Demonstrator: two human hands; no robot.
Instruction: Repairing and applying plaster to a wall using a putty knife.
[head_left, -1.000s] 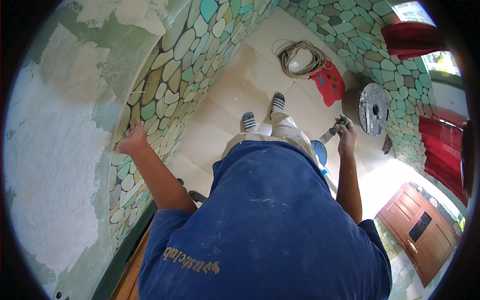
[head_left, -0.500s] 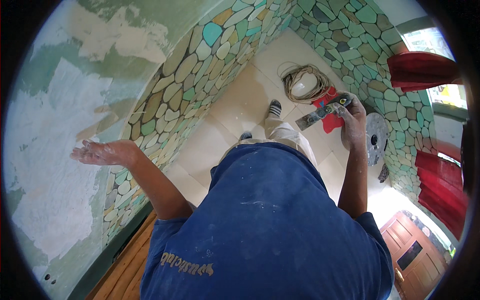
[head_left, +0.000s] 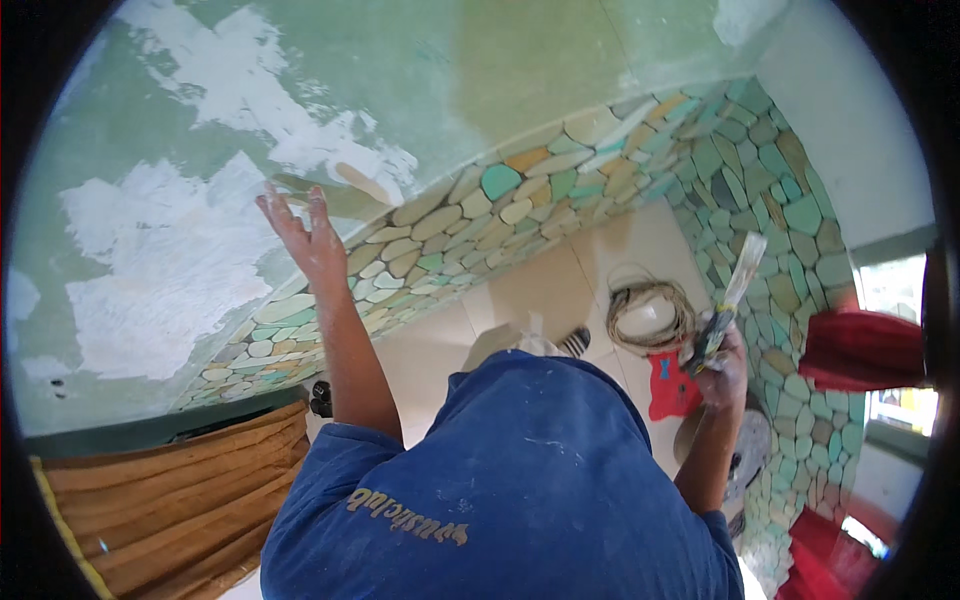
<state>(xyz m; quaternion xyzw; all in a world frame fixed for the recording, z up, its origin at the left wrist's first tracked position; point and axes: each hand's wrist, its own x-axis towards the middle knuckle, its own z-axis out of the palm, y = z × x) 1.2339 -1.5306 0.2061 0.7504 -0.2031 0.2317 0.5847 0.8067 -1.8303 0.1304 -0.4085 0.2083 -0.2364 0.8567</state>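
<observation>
My right hand (head_left: pixel 728 372), dusted with white, is wrapped round the dark handle of a putty knife (head_left: pixel 742 275). Its blade points up and away, smeared pale. On the other side, my left hand (head_left: pixel 318 245) is held up with fingers apart and nothing in it. It is in front of the green wall (head_left: pixel 520 50), beside rough white patches of filler (head_left: pixel 165 270); whether it touches the wall I cannot tell. A shadow of the hand falls on the wall close to the fingertips.
Pebble-like stone cladding (head_left: pixel 440 222) lines the lower walls. On the tiled floor (head_left: pixel 545 275) lie a coil of cable (head_left: pixel 622 328) and a red cloth-like piece (head_left: pixel 672 392), near a grey round container (head_left: pixel 752 452). Brown curtain (head_left: pixel 180 495) hangs left, red curtain (head_left: pixel 860 350) right.
The whole view has turned, bringing more green wall into sight. My left hand has gone from palm up to fingers raised. In my right hand the putty knife's blade has swung from leftward to upward.
</observation>
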